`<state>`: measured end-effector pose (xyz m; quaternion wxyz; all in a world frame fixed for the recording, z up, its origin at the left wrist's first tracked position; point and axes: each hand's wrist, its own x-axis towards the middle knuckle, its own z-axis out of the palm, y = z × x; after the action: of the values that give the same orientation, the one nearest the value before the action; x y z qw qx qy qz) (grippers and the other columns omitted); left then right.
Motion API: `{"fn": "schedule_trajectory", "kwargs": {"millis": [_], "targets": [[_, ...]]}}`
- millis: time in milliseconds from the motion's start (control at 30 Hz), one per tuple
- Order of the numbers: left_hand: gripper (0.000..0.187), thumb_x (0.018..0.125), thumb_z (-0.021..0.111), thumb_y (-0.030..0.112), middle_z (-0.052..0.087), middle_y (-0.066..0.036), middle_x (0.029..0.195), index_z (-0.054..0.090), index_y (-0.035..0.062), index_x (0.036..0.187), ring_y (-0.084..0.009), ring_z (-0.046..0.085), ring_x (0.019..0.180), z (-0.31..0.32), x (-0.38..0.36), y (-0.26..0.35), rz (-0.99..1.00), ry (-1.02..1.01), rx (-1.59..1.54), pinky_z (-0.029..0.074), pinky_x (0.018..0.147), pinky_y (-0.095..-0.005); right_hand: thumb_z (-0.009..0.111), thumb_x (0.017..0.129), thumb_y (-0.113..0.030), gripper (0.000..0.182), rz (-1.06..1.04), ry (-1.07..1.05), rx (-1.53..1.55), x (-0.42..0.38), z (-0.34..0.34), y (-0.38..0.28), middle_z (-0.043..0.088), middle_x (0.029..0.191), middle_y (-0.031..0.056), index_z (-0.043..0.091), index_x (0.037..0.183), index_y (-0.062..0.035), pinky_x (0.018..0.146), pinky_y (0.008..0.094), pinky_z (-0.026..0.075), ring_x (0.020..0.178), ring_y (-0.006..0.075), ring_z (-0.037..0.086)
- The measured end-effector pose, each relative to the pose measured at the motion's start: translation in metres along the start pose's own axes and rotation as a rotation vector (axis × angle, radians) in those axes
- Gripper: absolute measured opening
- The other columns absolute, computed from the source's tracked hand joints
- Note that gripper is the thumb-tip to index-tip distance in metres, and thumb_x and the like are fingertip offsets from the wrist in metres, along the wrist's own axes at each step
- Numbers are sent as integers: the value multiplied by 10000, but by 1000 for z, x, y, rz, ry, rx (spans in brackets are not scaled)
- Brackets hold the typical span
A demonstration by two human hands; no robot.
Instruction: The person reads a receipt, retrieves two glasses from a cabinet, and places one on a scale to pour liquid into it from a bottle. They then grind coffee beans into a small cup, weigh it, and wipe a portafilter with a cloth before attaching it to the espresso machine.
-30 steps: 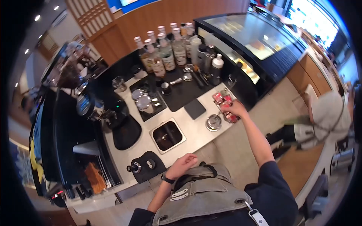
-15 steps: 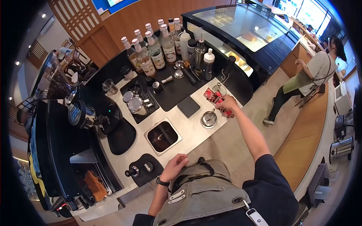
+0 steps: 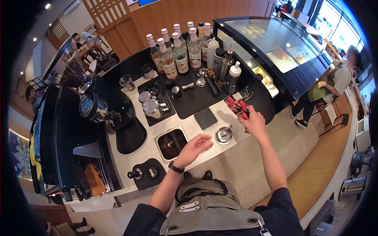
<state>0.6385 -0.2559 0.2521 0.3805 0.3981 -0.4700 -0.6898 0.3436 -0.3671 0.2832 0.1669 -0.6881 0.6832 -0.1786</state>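
My right hand [image 3: 254, 122] is closed around some red packets [image 3: 237, 106], raised over the right end of the counter [image 3: 218, 105]. Their far part sticks out past my fingertips; the rest is hidden in my grip. My left hand [image 3: 195, 149] hovers by the front edge of the sink [image 3: 172, 143], fingers stretched out and holding nothing. Between the two hands stands a round metal-topped vessel [image 3: 224, 135]. Just behind it lies a flat dark square device [image 3: 205, 118], perhaps a scale.
Syrup bottles [image 3: 182, 59] and squeeze bottles [image 3: 234, 76] line the back. Metal pitchers [image 3: 151, 107] stand on a black tray. A coffee grinder [image 3: 94, 107] is at left, a tamper [image 3: 136, 173] in front, a display case [image 3: 271, 51] at right. A co-worker [image 3: 338, 80] stands beyond.
My right hand has lifted the red packets off the counter's right end. My left hand has moved forward from my apron toward the sink, its fingers straightening. The view has shifted, and the co-worker has moved farther away.
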Motion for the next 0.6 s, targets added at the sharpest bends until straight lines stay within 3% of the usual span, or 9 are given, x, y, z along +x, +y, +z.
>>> {"fn": "schedule_trajectory", "kwargs": {"millis": [133,233,267,367,500,533,600], "targets": [[527,1089,600,318,583,-96,1402,412,60,1507,-204,587,1272,23,63,16,-4,110,-303,505,1071,-396,801,834,-387,528,-188,-73,194,-4,-22,-55,740,883,214,581,1157,-31,764,519,566,868,434,733],[558,1078,612,360,551,-67,1436,375,144,1535,-206,548,1317,24,91,34,60,73,-523,503,1070,-450,807,855,-413,593,-275,-195,168,9,2,-84,728,868,224,503,1165,-10,720,509,561,834,437,725],[483,1073,618,370,585,-35,1381,434,194,1483,-200,578,1271,23,93,42,62,121,-573,511,1050,-480,795,869,-398,583,-283,-241,142,13,9,-97,727,884,231,484,1164,-3,722,513,559,844,440,722],[409,1076,613,355,611,-21,1341,472,193,1424,-183,602,1224,-10,121,15,177,219,-607,519,1021,-477,721,937,-308,477,-354,-333,84,30,36,-116,715,1000,253,464,1186,8,781,522,560,955,455,706],[378,1079,608,339,605,-22,1349,482,191,1403,-179,598,1230,-52,131,22,184,240,-611,511,1030,-472,740,911,-252,473,-492,-324,260,78,72,-124,704,1090,244,500,1250,-24,859,519,544,1024,451,693],[375,1079,608,337,596,-26,1363,482,191,1401,-180,590,1243,-61,131,25,174,249,-618,508,1035,-474,752,891,-224,425,-455,-351,333,91,71,-133,717,1036,226,567,1220,-29,817,488,556,969,416,716],[546,1060,639,343,522,-54,1482,406,142,1511,-187,521,1344,-75,127,17,156,341,-543,460,1092,-468,771,872,-210,375,-375,-455,376,129,75,-147,724,965,214,624,1172,-39,774,463,565,909,376,732]]}}
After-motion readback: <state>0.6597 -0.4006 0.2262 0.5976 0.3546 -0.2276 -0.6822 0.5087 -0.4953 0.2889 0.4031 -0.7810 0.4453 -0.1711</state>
